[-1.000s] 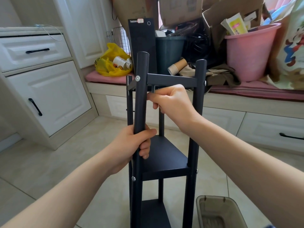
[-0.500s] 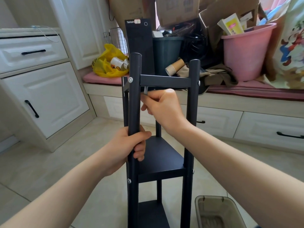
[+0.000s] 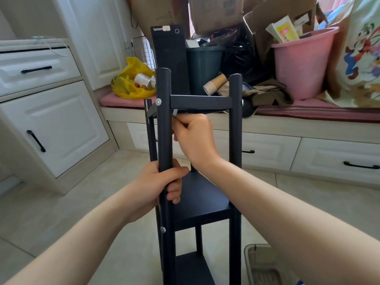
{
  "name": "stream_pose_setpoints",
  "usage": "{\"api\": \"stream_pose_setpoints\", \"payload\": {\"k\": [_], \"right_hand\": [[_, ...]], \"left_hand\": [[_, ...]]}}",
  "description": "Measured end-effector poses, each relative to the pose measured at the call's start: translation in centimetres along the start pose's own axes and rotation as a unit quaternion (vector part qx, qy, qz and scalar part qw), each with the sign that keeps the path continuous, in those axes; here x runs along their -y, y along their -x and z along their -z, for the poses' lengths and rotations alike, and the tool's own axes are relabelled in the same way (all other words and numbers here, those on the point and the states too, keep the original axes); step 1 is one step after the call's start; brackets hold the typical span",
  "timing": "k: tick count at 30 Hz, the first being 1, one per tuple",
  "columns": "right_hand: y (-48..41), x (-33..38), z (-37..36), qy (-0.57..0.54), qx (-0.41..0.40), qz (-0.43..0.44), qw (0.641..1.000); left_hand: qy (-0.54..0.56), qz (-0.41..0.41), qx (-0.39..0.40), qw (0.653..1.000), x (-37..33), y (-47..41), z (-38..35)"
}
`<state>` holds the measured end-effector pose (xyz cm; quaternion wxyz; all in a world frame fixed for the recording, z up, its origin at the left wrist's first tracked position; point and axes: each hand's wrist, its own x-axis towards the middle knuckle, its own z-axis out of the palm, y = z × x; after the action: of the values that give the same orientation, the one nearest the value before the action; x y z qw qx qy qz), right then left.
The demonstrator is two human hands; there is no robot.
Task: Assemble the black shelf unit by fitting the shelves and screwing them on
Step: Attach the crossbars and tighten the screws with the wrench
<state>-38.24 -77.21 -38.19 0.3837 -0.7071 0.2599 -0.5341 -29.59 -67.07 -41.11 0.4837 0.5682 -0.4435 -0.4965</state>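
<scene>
- My right hand (image 3: 195, 138) is curled around a small silvery hex key (image 3: 175, 113). It pinches the key just under the front edge of the top shelf (image 3: 200, 101), tight against the inner side of the front-left post (image 3: 164, 124).
- My left hand (image 3: 162, 186) grasps that same post lower down. The thumb lies across the front and the fingers wrap round to the shelf side, just above the middle shelf (image 3: 202, 204).
- The black shelf unit (image 3: 235, 161) stands upright on the tiled floor (image 3: 82, 202) directly in front of me, with a bottom shelf (image 3: 193, 268) showing below.
- A screw head (image 3: 158, 102) sits on the gripped post at top-shelf level.
- My right forearm reaches in between the two front posts, above the middle shelf. That bay is open in height but hemmed in on both sides by the posts.
- A greyish plastic tray (image 3: 261, 264) lies on the floor just beside the unit's right foot.
- Behind the unit runs a cushioned bench (image 3: 308, 112). It is crowded with a black ThinkCentre computer tower (image 3: 170, 58), a dark bin (image 3: 203, 66), stacked paper cups (image 3: 213, 84), a yellow bag (image 3: 131, 83) and a pink bucket (image 3: 304, 62).
- A white cabinet (image 3: 51, 124) stands well apart on the left, with bare floor between it and the unit.
</scene>
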Motion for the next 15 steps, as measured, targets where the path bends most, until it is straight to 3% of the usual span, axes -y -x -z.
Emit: {"api": "stream_pose_setpoints", "payload": {"k": [8,15], "right_hand": [[0.2,0.9,2.0,0.041,0.074,-0.043,0.996],[0.6,1.8,3.8,0.083,0.118,-0.063,0.988]], "left_hand": [[0.004,-0.001,-0.011,1.000,0.0,-0.2,0.5],[-0.010,0.004,0.030,1.000,-0.1,0.0,1.0]]}}
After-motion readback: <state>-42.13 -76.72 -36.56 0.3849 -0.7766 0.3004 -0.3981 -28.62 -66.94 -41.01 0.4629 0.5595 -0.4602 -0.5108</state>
